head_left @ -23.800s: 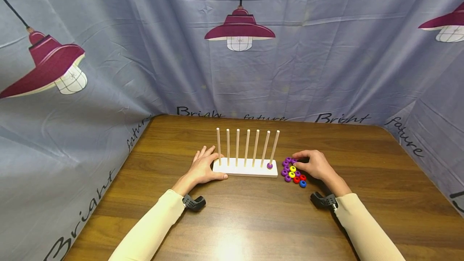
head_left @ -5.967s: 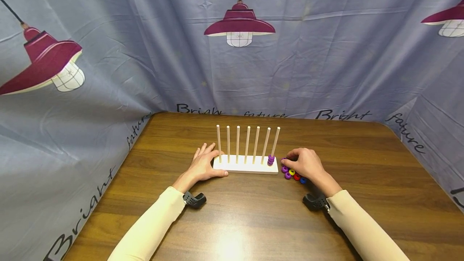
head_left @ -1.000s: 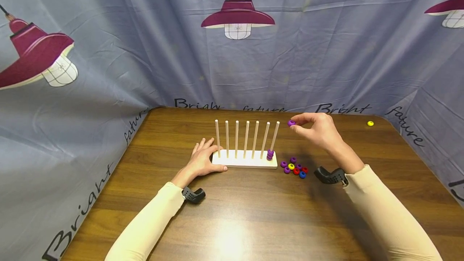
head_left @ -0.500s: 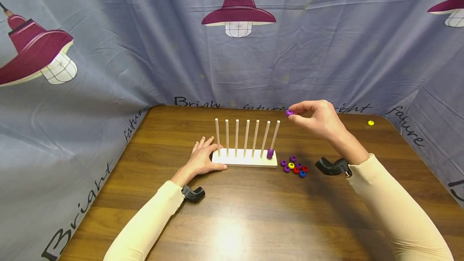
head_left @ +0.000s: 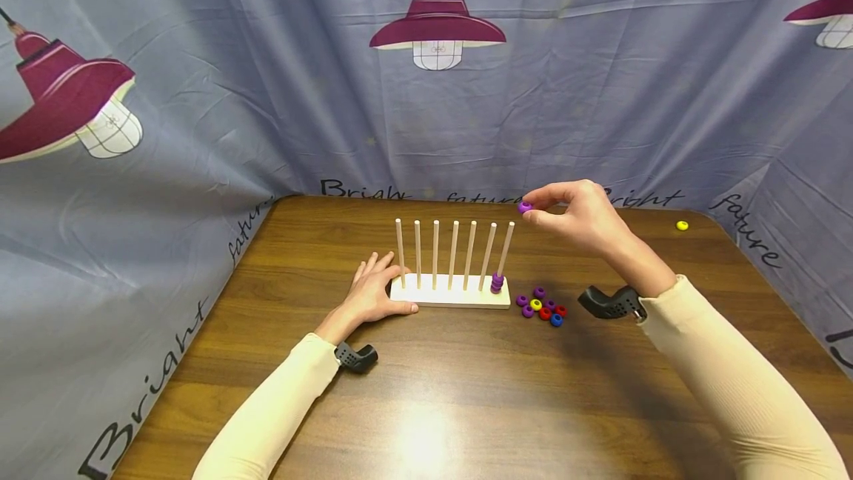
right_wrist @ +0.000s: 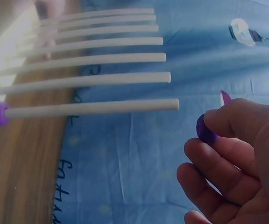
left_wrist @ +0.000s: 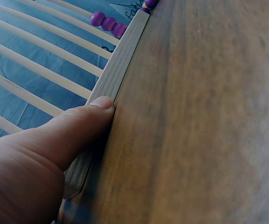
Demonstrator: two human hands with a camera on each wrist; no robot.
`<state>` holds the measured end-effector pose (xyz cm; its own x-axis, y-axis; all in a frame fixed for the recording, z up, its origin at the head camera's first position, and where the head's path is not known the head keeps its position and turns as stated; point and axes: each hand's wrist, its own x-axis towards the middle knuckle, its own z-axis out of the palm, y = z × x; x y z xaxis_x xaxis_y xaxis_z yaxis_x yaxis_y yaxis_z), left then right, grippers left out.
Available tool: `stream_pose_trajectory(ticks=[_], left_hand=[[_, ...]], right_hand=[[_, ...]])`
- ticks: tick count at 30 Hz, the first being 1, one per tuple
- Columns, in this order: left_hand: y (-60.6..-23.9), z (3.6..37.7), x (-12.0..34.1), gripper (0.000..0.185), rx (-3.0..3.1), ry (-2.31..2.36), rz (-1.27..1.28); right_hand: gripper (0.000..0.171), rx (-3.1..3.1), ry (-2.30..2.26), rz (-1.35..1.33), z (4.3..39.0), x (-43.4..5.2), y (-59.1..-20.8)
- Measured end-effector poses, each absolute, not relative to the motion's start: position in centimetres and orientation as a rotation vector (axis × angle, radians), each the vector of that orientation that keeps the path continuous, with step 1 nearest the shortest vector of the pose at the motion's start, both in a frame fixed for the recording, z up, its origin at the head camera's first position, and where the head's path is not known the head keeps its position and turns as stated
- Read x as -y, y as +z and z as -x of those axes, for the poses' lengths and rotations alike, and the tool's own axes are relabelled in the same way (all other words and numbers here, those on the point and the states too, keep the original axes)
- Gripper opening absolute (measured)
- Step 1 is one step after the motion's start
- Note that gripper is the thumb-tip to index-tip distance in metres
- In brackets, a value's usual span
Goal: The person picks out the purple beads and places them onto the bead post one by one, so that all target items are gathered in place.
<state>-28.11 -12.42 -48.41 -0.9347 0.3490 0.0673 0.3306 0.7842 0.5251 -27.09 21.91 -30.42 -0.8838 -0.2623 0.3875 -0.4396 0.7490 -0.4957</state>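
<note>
A white wooden peg board [head_left: 449, 296] with several upright pegs stands mid-table. My left hand [head_left: 371, 298] grips its left end, thumb along the front edge and index finger at the back; the other fingers spread on the table. In the left wrist view the thumb [left_wrist: 85, 123] presses the base's side. Three purple beads [head_left: 497, 284] are stacked on the rightmost peg. My right hand [head_left: 586, 217] pinches another purple bead [head_left: 525, 207] between thumb and index finger. It is raised, slightly above and right of that peg's tip, and apart from the peg in the right wrist view.
Right of the board lies a loose group of purple, red, yellow and blue beads [head_left: 556, 320]. One yellow bead [head_left: 682, 226] sits alone at the table's far right. Behind the brown wooden table [head_left: 373, 413] hangs a grey-blue curtain [head_left: 300, 95] with printed lamps.
The rightmost peg's stack has grown from one purple bead to three. A yellow bead now lies far right. Lately the right hand rose and moved left with its bead; the left hand stays put.
</note>
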Motion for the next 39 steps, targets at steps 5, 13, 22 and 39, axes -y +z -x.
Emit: stream_pose_trajectory(ticks=[5,13,22,39], left_hand=[[-48.4,28.1,12.5,0.066,-2.939,0.841,-0.560],[-48.3,28.0,12.4,0.066,-2.934,0.838,-0.552],[-48.4,28.0,12.4,0.067,-2.935,0.842,-0.549],[-48.2,28.1,12.3,0.065,-2.942,0.849,-0.552]], right_hand=[[0.015,2.689,0.858,-0.598,27.0,-21.5,-30.4],[0.015,2.736,0.880,-0.622,27.0,-21.1,-30.6],[0.013,2.760,0.866,-0.660,26.9,-21.0,-31.0],[0.011,2.780,0.875,-0.659,27.2,-20.9,-31.9]])
